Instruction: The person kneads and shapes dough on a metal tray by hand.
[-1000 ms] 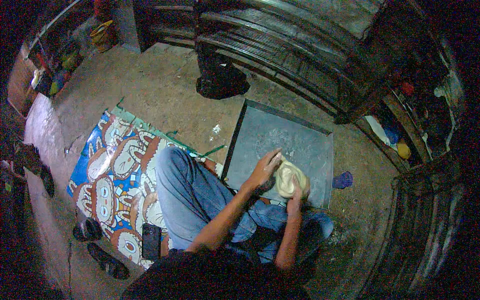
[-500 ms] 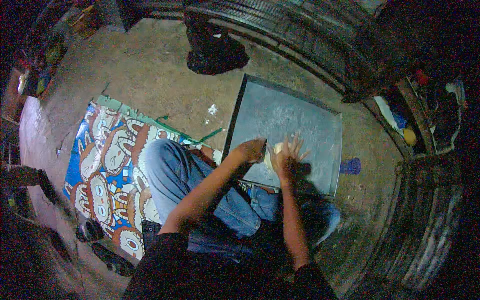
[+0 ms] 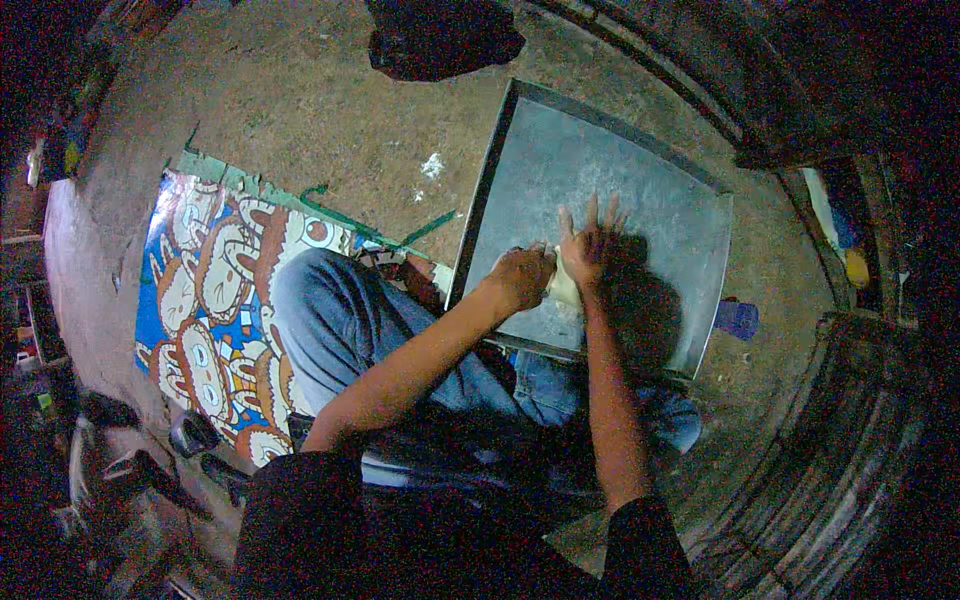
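A pale lump of dough (image 3: pixel 565 292) lies on a grey metal tray (image 3: pixel 650 160) dusted with white powder, in front of my crossed legs. Against the dough's left side is my left hand (image 3: pixel 524 277), its fingers curled in on the edge; the fingertips are partly hidden. My right hand (image 3: pixel 588 250) presses on the dough with the heel of the palm, its fingers spread and stretched toward the tray's far side. It covers part of the dough. A dark shadow falls on the tray to its right.
A cartoon-printed sheet (image 3: pixel 215 280) lies on the floor at left. Beyond the tray sits a black plastic bag (image 3: pixel 440 40). White powder (image 3: pixel 431 165) is spilled on the floor. A small blue-purple object (image 3: pixel 738 318) stands right of the tray, near a corrugated panel (image 3: pixel 810 470).
The whole view has shifted, with the tray now higher and further right. My left hand has come against the dough, while my right hand stays on it with fingers spread.
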A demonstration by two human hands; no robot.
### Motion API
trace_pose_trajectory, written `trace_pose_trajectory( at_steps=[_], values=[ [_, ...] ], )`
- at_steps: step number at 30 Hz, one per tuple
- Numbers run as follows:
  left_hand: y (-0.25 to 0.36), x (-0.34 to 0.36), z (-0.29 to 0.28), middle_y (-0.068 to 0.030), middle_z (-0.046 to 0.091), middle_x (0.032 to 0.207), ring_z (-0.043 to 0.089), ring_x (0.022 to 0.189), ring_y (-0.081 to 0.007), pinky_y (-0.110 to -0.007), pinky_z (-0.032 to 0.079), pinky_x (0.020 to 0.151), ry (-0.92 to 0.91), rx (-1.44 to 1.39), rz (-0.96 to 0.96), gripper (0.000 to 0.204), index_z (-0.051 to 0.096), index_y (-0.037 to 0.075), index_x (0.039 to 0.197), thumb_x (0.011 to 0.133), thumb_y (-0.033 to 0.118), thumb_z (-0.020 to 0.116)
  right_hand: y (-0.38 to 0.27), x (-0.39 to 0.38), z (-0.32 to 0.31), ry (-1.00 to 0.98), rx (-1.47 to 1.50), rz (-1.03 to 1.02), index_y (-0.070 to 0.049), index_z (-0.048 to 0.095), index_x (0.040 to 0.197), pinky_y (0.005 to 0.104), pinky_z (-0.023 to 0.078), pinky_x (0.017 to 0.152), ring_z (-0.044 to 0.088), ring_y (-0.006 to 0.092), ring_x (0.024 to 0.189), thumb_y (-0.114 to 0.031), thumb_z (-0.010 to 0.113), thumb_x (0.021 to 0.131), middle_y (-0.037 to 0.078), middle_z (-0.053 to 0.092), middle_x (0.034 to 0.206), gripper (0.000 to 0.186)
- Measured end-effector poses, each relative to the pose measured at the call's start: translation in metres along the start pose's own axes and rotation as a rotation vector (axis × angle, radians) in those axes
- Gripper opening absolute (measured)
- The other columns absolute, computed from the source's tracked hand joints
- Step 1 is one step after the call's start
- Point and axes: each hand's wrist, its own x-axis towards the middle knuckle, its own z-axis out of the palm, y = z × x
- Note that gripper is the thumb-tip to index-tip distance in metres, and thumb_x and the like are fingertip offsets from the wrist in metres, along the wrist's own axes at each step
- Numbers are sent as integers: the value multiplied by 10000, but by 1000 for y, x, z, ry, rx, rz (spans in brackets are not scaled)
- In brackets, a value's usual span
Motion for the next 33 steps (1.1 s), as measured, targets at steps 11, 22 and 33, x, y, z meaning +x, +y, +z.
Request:
trace_pose_trajectory(
  at_steps=[11, 22, 33],
  values=[
    [1, 1, 34, -205, 592, 972, 581, 921, -367, -458, 484, 775, 315, 183, 79, 259, 582, 31, 924, 733, 198, 636, 15, 46, 12, 63, 372, -32, -85, 369, 1383, 516, 150, 1103, 170, 383, 1375, -572, 446, 857, 180, 223, 1487, 721],
    [11, 6, -30, -216, 556, 1166, 608, 920, -407, -471, 503, 793, -38, -127, -152, 415, 529, 15, 1159, 815, 242, 571, 71, -29, -14, 109, 967, 142, -29, 347, 1364, 468, 212, 1093, 227, 392, 1344, -466, 682, 666, 221, 269, 1443, 888],
    [17, 88, 14, -198, 472, 1273, 400, 1245, -331, -465, 296, 1061, -39, 401, 507, 926, 429, -25, 1254, 465, 221, 848, 73, -79, -5, 31, 420, -122, 41, 354, 1307, 416, 311, 1060, 327, 402, 1282, -251, 865, 497, 250, 354, 1369, 1001]
  ],
)
